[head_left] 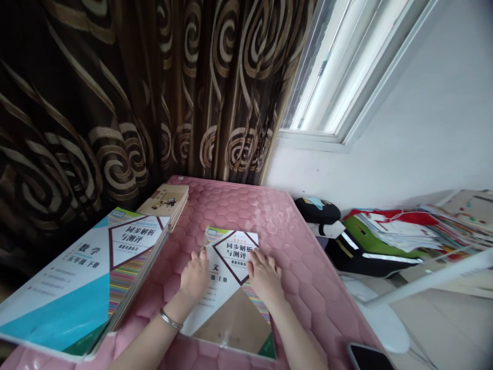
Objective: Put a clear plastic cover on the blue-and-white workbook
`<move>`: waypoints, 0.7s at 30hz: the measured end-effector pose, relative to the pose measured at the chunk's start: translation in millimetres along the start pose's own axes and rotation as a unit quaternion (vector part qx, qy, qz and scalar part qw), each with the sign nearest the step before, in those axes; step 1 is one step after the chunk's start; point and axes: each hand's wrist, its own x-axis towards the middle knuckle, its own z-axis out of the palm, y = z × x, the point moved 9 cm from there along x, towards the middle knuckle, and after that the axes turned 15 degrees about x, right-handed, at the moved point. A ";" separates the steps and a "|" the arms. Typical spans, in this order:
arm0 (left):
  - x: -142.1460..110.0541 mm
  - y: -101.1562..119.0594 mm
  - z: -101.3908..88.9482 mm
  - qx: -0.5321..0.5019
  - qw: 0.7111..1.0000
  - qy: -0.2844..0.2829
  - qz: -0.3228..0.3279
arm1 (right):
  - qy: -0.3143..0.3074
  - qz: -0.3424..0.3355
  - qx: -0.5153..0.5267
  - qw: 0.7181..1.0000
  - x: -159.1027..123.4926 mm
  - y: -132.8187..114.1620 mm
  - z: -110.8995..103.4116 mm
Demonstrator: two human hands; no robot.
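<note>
Head view: brown-and-white workbook (233, 303) lies flat between and under the fingers, long axis running away from the person; both hands equally near, touching. Left hand (195, 275): fingers bent together, clamping cannot be told. Right hand (265, 277): fingers slightly apart. Cover: 同步解析与测评, 上册. Left of the fingers, blue-and-white book (79, 290): 数学, 五年级下册.

Setting: a home, apparently a room used for schoolwork. Evidence from where I stand: patterned brown curtain (215, 92) beside a window (339, 67); pink quilted surface (221, 200) bearing a school workbook (231, 324) and a stack of workbooks (69, 288); papers (400, 234) piled near a plain white wall (423, 113); tiled floor (442, 318).
</note>
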 end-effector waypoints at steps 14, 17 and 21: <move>25.5 -12.1 4.6 -0.106 0.993 -0.055 -0.005 | -0.083 -0.027 -0.007 0.996 66.6 4.8 29.9; 43.6 -7.7 7.5 -0.121 0.990 -0.068 -0.013 | -0.094 -0.037 -0.004 0.995 65.3 2.9 28.7; 47.3 -4.6 11.3 -0.111 0.992 -0.047 -0.030 | -0.108 -0.035 -0.018 0.993 51.2 4.8 26.3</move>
